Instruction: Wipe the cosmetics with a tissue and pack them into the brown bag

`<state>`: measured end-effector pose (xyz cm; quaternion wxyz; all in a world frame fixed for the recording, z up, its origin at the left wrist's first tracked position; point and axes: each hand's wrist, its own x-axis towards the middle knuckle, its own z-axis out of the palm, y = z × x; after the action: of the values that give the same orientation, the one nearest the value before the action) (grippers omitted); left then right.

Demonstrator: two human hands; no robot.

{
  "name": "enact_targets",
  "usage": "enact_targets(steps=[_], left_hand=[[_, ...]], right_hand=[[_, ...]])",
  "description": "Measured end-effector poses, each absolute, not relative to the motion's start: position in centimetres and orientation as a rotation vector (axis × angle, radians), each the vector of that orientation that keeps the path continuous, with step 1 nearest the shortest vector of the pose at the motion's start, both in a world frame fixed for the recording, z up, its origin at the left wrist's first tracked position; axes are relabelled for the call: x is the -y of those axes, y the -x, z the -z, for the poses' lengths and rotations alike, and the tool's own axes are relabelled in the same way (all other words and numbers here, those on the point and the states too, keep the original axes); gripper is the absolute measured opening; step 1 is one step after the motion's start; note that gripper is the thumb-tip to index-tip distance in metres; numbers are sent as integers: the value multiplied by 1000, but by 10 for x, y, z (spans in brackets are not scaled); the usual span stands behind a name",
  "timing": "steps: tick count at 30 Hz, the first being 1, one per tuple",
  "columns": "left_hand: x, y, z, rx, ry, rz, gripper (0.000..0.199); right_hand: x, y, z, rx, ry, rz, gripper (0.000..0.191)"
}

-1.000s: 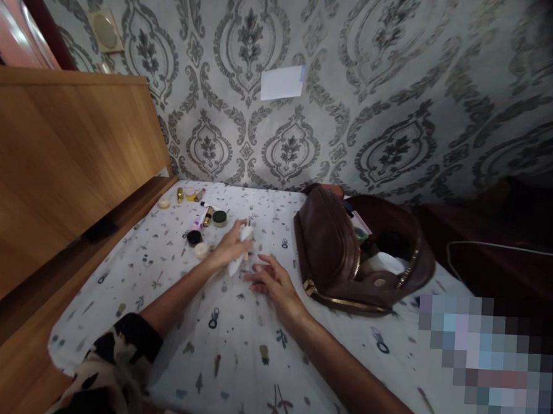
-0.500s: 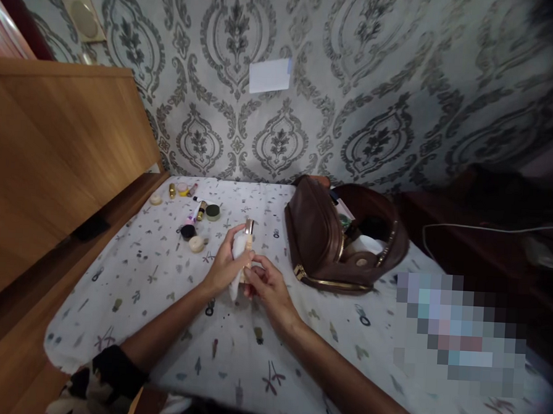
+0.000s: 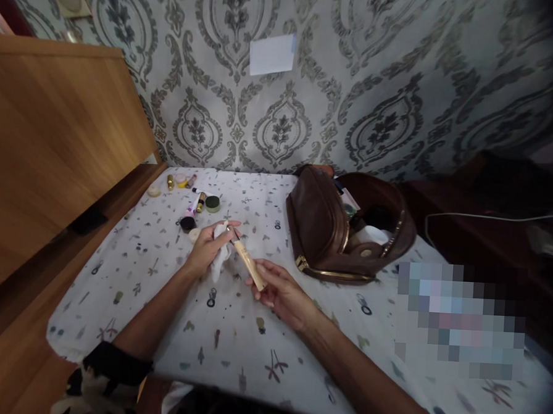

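A beige cosmetic tube (image 3: 249, 265) with a shiny metallic cap slants between my hands above the cloth. My right hand (image 3: 284, 292) grips its lower end between thumb and fingers. Crumpled in my left hand (image 3: 204, 251) is a white wipe (image 3: 218, 262), pressed with the thumb against the tube's capped end. Just beyond my left hand lie a black round lid (image 3: 188, 223) and a cream-coloured round piece (image 3: 194, 234), partly hidden by that hand. A dark green round tin (image 3: 212, 203) and a gold-and-black tube (image 3: 201, 202) sit a little farther back.
An open brown leather bag (image 3: 317, 227) with items inside stands right of my hands. More small cosmetics, including a gold tube (image 3: 170, 182), lie at the back left. A wooden cabinet (image 3: 62, 128) borders the left side; a blurred-out patch covers the right.
The tube has tilted, its lower end swinging right with my right hand. My left hand has moved left with the wipe and now holds it at the capped end.
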<state>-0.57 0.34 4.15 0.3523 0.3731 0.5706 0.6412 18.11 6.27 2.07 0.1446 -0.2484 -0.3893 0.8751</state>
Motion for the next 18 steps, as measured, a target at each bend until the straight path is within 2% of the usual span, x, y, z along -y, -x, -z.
enact_targets(steps=[4, 9, 16, 18], left_hand=[[-3, 11, -41, -1531, -1035, -1631, 47], [-4, 16, -35, -1625, -1070, -1584, 36], [-3, 17, -33, -1673, -1122, -1555, 50], [-3, 17, -34, -1630, -1111, -1571, 49]], right_hand=[[-67, -182, -18, 1173, 750, -2438, 47], [-70, -182, -16, 1382, 719, -2167, 42], [-74, -183, -18, 1418, 733, -2022, 44], [-75, -184, -16, 1400, 733, -2019, 43]])
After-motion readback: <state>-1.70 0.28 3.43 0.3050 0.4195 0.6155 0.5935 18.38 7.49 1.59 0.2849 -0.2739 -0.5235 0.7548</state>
